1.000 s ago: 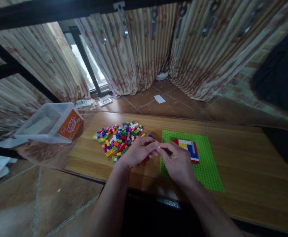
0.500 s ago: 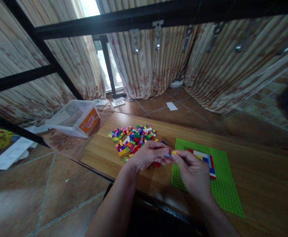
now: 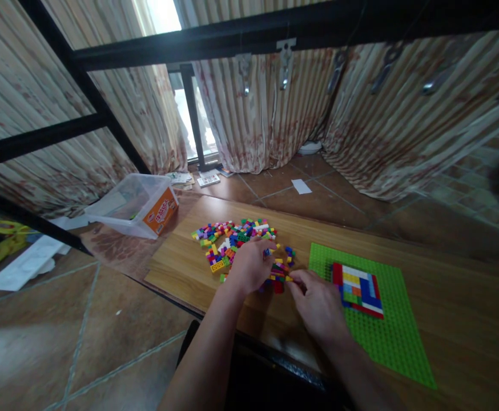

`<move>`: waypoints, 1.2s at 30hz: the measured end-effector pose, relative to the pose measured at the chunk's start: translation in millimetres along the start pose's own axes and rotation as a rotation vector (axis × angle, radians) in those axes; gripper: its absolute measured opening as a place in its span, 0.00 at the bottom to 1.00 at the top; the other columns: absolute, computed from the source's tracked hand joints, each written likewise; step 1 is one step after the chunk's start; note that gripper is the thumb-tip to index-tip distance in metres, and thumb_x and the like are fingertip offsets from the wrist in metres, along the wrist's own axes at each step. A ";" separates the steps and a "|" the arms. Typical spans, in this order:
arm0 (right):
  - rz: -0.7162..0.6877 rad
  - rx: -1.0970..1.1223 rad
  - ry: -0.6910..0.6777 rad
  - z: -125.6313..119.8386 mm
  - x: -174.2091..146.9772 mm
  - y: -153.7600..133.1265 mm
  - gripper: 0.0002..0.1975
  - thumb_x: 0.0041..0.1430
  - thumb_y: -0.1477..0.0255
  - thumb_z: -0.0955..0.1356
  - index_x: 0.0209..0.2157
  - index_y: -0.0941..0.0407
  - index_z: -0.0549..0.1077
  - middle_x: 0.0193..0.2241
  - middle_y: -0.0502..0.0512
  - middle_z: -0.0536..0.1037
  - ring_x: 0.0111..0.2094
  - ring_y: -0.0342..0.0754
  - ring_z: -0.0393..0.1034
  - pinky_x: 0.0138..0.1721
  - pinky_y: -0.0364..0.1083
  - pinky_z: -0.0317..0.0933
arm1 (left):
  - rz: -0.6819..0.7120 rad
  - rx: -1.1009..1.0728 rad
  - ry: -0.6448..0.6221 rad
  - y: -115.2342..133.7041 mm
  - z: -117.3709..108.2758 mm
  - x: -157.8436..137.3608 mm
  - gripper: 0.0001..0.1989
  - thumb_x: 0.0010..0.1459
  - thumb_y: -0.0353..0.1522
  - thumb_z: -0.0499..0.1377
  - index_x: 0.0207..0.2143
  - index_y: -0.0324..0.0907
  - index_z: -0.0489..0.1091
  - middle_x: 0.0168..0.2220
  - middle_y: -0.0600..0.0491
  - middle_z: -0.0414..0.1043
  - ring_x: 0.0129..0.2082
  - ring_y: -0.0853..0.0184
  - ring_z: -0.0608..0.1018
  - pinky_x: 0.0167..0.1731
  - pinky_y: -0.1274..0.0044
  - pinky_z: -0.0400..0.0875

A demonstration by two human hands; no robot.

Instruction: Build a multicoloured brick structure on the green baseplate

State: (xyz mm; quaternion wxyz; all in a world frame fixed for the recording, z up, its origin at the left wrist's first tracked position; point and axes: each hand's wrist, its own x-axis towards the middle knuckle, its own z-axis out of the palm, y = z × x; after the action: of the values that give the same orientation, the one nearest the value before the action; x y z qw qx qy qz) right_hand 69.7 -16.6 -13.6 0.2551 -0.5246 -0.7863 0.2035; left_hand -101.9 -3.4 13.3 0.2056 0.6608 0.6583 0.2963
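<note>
My left hand (image 3: 249,267) is over the near right part of a pile of loose toy bricks (image 3: 221,227), its fingers curled. A small blue brick (image 3: 267,252) shows at its fingertips, partly hidden. Beside the pile, my right hand (image 3: 320,305) pinches a small yellow brick (image 3: 289,278) between thumb and forefinger, low over the wooden table. On the green baseplate (image 3: 403,342) to the right sits a flat block of built bricks (image 3: 363,290) in red, white, yellow, blue and green.
A clear plastic box (image 3: 147,200) with an orange label stands left of the wooden table (image 3: 172,251). A black metal frame (image 3: 198,48) crosses above, with clips hanging from it. Curtains (image 3: 266,114) hang behind, and paper (image 3: 301,186) lies on the tiled floor.
My hands, which were close together at the baseplate's left edge, have moved left and apart. The left is now over the pile, and the built block is uncovered. The view has shifted slightly.
</note>
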 end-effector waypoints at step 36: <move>-0.064 0.231 0.079 -16.1 -6.6 -22.8 0.08 0.63 0.74 0.64 0.32 0.55 0.74 0.29 0.52 0.76 0.32 0.43 0.70 0.35 0.42 0.59 | -0.200 0.291 0.127 -2.4 -20.3 20.1 0.17 0.55 0.39 0.53 0.40 0.41 0.77 0.34 0.47 0.79 0.34 0.60 0.78 0.35 0.75 0.68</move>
State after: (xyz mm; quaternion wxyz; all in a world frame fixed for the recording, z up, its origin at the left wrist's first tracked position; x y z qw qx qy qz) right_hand 65.3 -30.2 11.3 0.3509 -0.4740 -0.7634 0.2635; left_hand -118.0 14.3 29.2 0.0943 0.5950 0.7681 0.2169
